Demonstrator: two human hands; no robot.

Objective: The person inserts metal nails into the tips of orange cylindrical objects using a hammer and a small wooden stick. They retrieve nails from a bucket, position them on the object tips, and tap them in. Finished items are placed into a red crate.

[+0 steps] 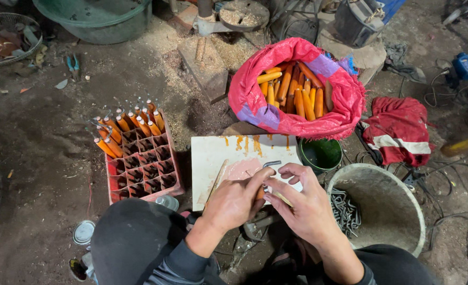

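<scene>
Both hands meet over a white board [213, 158]: the left hand [233, 203] is closed around an orange handle [259, 193], mostly hidden in the fist, and the right hand [305, 203] pinches a bent metal hook [270, 164] at the handle's end. A red sack [249, 100] of orange handles lies beyond the board, a red crate [141, 187] holding finished pieces stands to the left, and a grey bucket [403, 221] with metal hooks sits just right of the right hand, a green bowl [321, 154] beside it.
</scene>
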